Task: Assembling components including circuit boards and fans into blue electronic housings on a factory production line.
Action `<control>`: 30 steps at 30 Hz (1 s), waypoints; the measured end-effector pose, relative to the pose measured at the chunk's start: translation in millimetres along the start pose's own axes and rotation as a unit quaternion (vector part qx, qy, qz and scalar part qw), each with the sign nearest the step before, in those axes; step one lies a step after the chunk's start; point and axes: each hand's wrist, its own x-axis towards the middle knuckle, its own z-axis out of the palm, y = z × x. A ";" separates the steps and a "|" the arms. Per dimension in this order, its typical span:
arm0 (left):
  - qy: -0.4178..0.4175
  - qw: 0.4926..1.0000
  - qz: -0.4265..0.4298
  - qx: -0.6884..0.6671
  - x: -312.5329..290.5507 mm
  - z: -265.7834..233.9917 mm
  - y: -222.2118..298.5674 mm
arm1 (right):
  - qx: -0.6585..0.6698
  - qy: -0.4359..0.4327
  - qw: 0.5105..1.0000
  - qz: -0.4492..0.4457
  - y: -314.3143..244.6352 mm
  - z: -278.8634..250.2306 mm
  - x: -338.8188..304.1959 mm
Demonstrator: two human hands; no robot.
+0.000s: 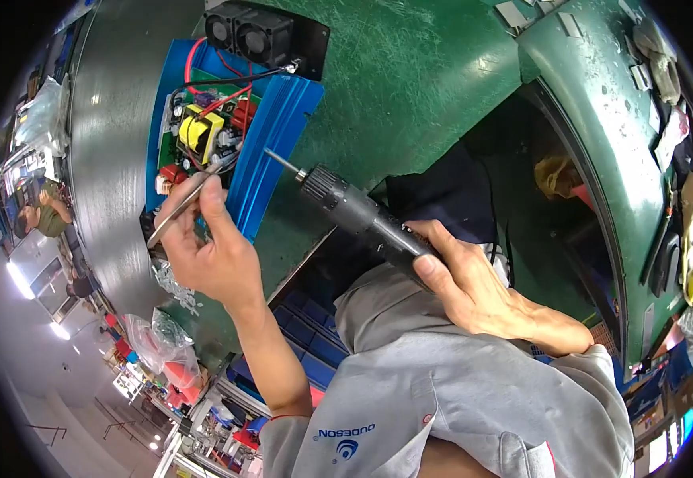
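My left hand (223, 259) pinches a pair of metal tweezers (177, 210), their tips reaching the near end of an open blue metal case (275, 135). Inside the case lies a green circuit board with a yellow-wrapped transformer (201, 133), red and black wires and several small parts. At its far end, a black end plate (311, 46) carries two small black fans (251, 36). In my right hand (474, 291) is a black electric screwdriver (354, 211), its bit pointing up and left toward the case's side wall, apart from it.
The case sits on a scratched green work surface (394, 88). Small clear pieces (177, 288) and plastic bags (159, 342) lie left of my left forearm. A dark cut-out edge (585, 159) curves at the right. A co-worker (44, 217) is far left.
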 end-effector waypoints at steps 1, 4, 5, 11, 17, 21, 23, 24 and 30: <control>0.005 1.000 -0.007 -0.006 0.4 -0.3 0.3 | -0.004 -0.009 1.000 0.002 -3.3 -2.5 0.9; 0.014 0.999 -0.018 -0.032 0.6 -0.7 -2.3 | 0.002 -0.018 1.000 0.009 -5.6 -3.2 2.2; 0.013 0.999 -0.018 -0.033 2.0 1.1 -2.1 | 0.010 -0.019 1.000 0.011 -6.1 -3.3 3.1; 0.014 0.999 -0.025 -0.041 9.3 0.9 -2.8 | -0.009 -0.032 0.999 0.035 -20.3 -10.6 12.0; -0.030 0.999 0.031 -0.008 1.6 -12.8 -12.3 | 0.137 -0.095 0.978 0.125 -8.2 -23.5 13.0; -0.054 0.993 0.029 -0.105 -12.8 -20.4 -6.7 | 0.128 -0.114 0.968 0.184 -6.3 -25.9 -7.1; -0.059 0.989 0.069 -0.114 -12.3 -23.5 -5.6 | 0.166 -0.117 0.959 0.195 -1.8 -21.1 -16.4; -0.050 0.990 0.060 -0.115 -11.8 -23.7 -6.3 | 0.161 -0.110 0.961 0.196 -5.2 -17.8 -16.2; -0.054 0.991 0.036 -0.115 -9.6 -26.1 -6.6 | 0.224 -0.144 0.930 0.254 -20.4 -21.2 -13.4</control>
